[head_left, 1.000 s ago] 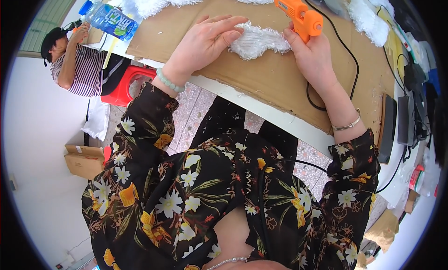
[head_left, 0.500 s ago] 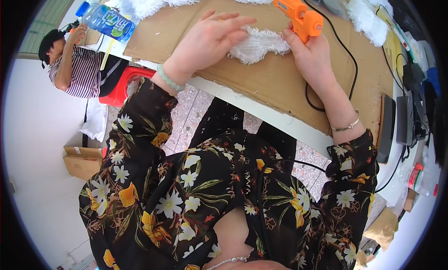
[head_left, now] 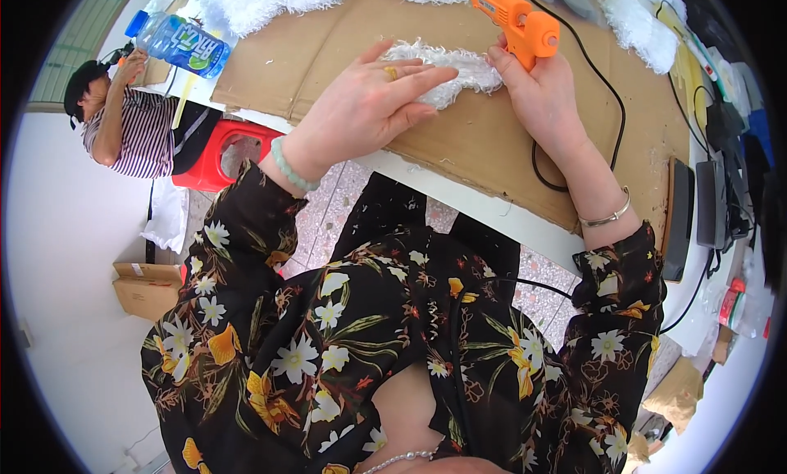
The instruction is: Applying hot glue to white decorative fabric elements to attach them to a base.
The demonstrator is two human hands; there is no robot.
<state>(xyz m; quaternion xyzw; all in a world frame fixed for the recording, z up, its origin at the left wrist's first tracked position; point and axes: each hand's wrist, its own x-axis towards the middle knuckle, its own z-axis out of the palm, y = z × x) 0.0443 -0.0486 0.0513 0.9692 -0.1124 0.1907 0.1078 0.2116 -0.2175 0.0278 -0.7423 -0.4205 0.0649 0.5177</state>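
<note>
My right hand is wrapped round an orange glue gun, whose front end points up and to the left. Its thumb tip is at the right end of a small white fluffy fabric piece lying on brown cardboard. Over the left part of that piece reaches my left hand, its fingers stretched out and apart, with nothing seen held in them. The fingers hide some of the fabric; whether they press on it I cannot tell.
White fluffy material lies along the far side of the cardboard. A blue-capped bottle stands at the left. A black cord loops right of the gun. Another person sits by a red stool.
My left hand has shifted down, with its fingers now pointing right across the fabric and more of the piece's upper left showing. The right hand with the glue gun has moved slightly left.
</note>
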